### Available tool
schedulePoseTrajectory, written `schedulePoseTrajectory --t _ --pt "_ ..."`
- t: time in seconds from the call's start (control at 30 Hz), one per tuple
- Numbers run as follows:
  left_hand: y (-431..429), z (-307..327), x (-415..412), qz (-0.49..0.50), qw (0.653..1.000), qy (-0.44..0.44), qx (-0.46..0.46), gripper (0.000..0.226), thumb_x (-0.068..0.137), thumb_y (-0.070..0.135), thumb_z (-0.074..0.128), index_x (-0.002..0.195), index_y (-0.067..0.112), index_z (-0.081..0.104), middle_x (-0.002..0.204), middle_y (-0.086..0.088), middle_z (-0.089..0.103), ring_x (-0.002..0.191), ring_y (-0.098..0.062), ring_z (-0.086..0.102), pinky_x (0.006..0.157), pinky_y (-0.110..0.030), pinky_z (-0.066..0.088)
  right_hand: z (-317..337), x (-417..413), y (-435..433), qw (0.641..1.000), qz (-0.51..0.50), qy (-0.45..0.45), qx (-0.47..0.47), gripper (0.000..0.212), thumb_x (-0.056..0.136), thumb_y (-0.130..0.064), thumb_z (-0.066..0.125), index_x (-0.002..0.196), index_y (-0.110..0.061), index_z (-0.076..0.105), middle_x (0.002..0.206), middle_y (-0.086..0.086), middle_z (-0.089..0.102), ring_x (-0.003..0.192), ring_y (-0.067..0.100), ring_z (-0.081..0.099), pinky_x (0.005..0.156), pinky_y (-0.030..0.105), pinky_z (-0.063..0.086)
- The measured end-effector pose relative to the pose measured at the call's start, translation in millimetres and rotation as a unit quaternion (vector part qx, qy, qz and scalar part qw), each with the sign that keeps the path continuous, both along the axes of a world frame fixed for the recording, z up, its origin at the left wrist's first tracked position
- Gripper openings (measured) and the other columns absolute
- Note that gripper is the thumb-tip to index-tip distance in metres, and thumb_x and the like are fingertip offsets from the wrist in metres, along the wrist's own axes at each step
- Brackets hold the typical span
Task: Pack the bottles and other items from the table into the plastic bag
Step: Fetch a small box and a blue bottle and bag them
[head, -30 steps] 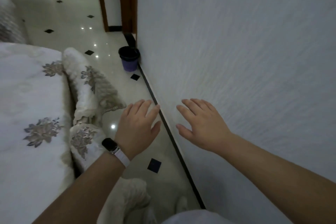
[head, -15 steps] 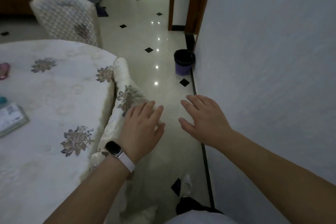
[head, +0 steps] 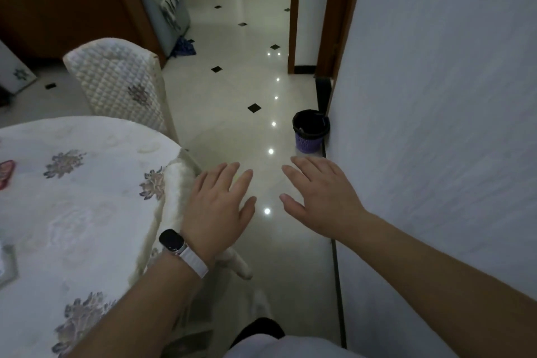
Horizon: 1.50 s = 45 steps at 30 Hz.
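Note:
My left hand (head: 219, 206), with a watch on its wrist, hovers palm down with fingers spread, just past the right edge of the round table (head: 87, 197). My right hand (head: 322, 197) is held out the same way over the floor, close to the wall, and it holds nothing. A pink item (head: 5, 173) and the corner of a flat packet (head: 7, 264) lie at the table's far left edge. No bottles and no plastic bag are in view.
A quilted chair (head: 116, 84) stands behind the table. A purple waste basket (head: 310, 131) with a black liner sits on the tiled floor by the white wall (head: 436, 125). A doorway (head: 308, 11) opens beyond it.
The view has swung left and up: more of the table, the chair and the hallway now show. Both hands stay open and spread in front of me.

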State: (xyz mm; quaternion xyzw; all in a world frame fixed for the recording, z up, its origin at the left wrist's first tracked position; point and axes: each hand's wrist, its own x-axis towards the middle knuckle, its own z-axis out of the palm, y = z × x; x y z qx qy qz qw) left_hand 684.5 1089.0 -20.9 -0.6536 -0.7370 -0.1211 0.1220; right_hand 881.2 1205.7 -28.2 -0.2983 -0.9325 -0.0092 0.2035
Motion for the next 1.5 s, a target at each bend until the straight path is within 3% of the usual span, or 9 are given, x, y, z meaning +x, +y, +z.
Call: schedulePoseTrajectory --t 0.3,0.5,0.77,1.2,1.33,1.5 --pt "155 -33 -84 0.001 1.000 -0.021 -0.002 0.048 0.088 0.040 0.057 0.129 0.015 0.061 0.131 -0.013 0.061 0.119 -0.035 0.056 0.098 -0.047 0.043 -16 -84 149 0.999 0.008 -0.053 -0.006 0.054 0.092 -0.049 0.049 0.130 -0.012 0.060 0.132 0.011 0.059 0.119 0.031 0.054 0.100 0.046 0.043" --pt "259 -18 -155 -0.013 0.999 -0.032 0.036 0.047 0.088 0.040 0.057 0.128 0.015 0.060 0.131 -0.013 0.061 0.120 -0.035 0.055 0.098 -0.049 0.045 10 -153 249 0.997 0.020 -0.080 0.009 0.054 0.092 -0.049 0.047 0.130 -0.013 0.060 0.133 0.010 0.059 0.122 0.030 0.053 0.104 0.046 0.041" --pt "335 -11 -225 0.017 0.998 -0.022 0.060 0.045 0.087 0.039 0.060 0.126 0.015 0.063 0.128 -0.013 0.063 0.118 -0.035 0.057 0.098 -0.048 0.045 16 -232 338 0.997 0.041 -0.063 -0.002 0.056 0.092 -0.050 0.043 0.130 -0.013 0.061 0.134 0.011 0.059 0.122 0.032 0.054 0.103 0.048 0.042" --pt "442 -10 -325 0.224 0.974 0.006 -0.027 0.046 0.088 0.042 0.055 0.126 0.017 0.063 0.130 -0.010 0.062 0.119 -0.031 0.055 0.098 -0.045 0.043 -15 -393 516 0.974 0.223 -0.029 -0.025 0.055 0.089 -0.049 0.046 0.125 -0.012 0.064 0.131 0.011 0.061 0.120 0.033 0.056 0.103 0.048 0.043" --pt "466 5 -346 0.299 0.953 0.014 -0.050 0.048 0.090 0.044 0.048 0.127 0.017 0.062 0.131 -0.009 0.061 0.120 -0.031 0.056 0.099 -0.046 0.042 -8 -447 561 0.950 0.309 -0.034 -0.022 0.055 0.089 -0.049 0.047 0.127 -0.013 0.062 0.133 0.010 0.059 0.122 0.033 0.054 0.105 0.048 0.041" --pt "456 18 -354 0.397 0.917 0.010 -0.035 0.044 0.088 0.039 0.055 0.125 0.015 0.063 0.129 -0.010 0.062 0.121 -0.031 0.055 0.100 -0.047 0.043 -4 -510 565 0.909 0.415 -0.024 -0.027 0.054 0.087 -0.049 0.048 0.123 -0.011 0.063 0.128 0.011 0.061 0.117 0.034 0.056 0.101 0.048 0.044"
